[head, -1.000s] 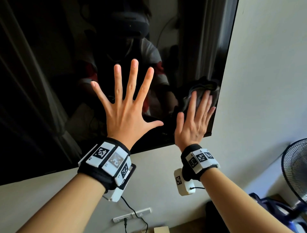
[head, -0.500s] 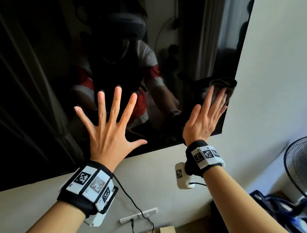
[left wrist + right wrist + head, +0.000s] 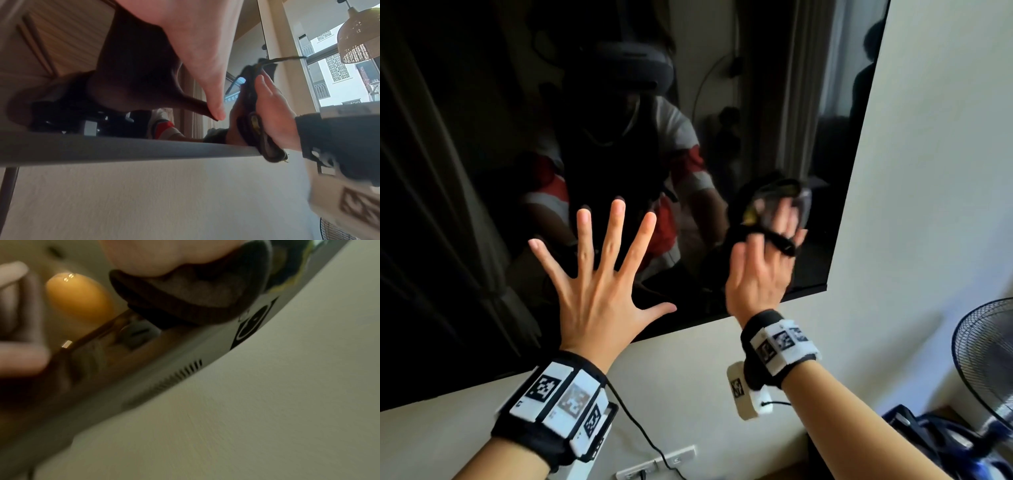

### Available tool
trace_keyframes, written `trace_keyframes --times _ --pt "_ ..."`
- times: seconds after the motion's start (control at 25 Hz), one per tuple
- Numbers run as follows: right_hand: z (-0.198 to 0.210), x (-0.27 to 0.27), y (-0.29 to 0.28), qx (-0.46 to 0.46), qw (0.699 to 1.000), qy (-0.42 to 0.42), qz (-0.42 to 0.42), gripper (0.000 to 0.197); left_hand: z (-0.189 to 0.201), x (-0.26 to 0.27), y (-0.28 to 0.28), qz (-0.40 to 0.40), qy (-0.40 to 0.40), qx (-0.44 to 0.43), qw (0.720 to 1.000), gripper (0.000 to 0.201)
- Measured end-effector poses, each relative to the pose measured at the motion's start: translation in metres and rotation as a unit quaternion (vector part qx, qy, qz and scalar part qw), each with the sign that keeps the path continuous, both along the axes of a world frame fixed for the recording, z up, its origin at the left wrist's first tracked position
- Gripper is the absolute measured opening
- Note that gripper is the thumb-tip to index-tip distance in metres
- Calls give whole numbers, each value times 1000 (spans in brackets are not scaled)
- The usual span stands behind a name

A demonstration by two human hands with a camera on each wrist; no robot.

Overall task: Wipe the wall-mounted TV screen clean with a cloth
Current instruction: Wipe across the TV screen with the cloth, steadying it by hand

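Note:
The wall-mounted TV screen is black and glossy and reflects the room and the person. My left hand lies flat on its lower part with the fingers spread wide. My right hand presses a dark grey cloth against the glass near the lower right corner, fingers mostly straight, and a fold of cloth lies across them. In the left wrist view the right hand lies flat on the cloth just above the TV's bottom edge. The right wrist view shows the cloth bunched under the palm.
A white wall surrounds the TV. A standing fan is at the lower right, with a blue object beneath it. A wall socket with a plugged cable sits below the TV.
My right hand has slid the cloth leftward, away from the screen's right edge, and a fold now lies over its fingers. My left hand has moved lower on the screen, still spread.

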State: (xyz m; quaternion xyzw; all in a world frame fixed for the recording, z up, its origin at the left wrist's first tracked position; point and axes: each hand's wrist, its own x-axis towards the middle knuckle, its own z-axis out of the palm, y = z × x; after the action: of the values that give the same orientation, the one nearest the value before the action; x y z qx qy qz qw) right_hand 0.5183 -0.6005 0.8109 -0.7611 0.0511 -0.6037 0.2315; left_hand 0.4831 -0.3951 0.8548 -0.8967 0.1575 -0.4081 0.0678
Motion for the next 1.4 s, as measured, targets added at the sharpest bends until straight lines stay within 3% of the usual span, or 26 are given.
trace_keyframes --times 0.08,0.12,0.24,0.4,0.44,0.56,0.6,0.72,0.76,0.92,0.96,1.12,1.16,1.28,1.32,1.4 --pt "-6 -3 0 -111 993 -10 35 43 0 -3 -1 -4 0 -3 1000 137" --pt "3 1 -9 -95 995 -17 31 46 1 -5 -3 -7 -3 -5 1000 137" --pt "32 5 -15 66 998 -16 -12 50 12 -7 -15 -21 -19 -9 1000 138" --pt "19 -2 -10 -111 993 -17 25 45 31 -5 -28 -10 -21 -24 999 141" --pt "32 1 -22 -106 994 -26 26 45 33 -4 -29 -4 -17 -25 1000 142" --pt "88 3 -33 46 998 -38 -4 48 32 0 -26 4 -4 -19 1000 141" --pt "94 2 -27 39 999 -35 -6 49 32 0 -26 5 -3 -17 1000 140" --pt "87 -5 -9 -131 991 -23 28 50 32 0 -26 3 0 -14 1000 141" --pt "102 -2 -16 -144 989 -35 32 49 32 0 -26 3 -1 -13 1000 141" --pt "193 7 -34 56 995 -78 -10 47 33 0 -25 2 3 -19 1000 139" --pt "192 6 -27 43 996 -78 -15 47 34 -1 -25 1 5 -20 1000 139" --pt "155 -1 -9 -186 980 -64 38 47 36 -3 -26 0 11 -17 1000 139" --pt "169 1 -16 -182 980 -70 34 47 36 -3 -27 -1 12 -20 1000 140" --pt "214 4 -18 -18 997 -78 0 47 35 -1 -24 -3 11 -19 1000 136" --pt "213 2 -10 -18 997 -79 -1 47 34 0 -22 -3 11 -16 1000 132" --pt "187 0 10 -133 987 -85 21 47 31 0 -14 -1 16 -9 1000 127"
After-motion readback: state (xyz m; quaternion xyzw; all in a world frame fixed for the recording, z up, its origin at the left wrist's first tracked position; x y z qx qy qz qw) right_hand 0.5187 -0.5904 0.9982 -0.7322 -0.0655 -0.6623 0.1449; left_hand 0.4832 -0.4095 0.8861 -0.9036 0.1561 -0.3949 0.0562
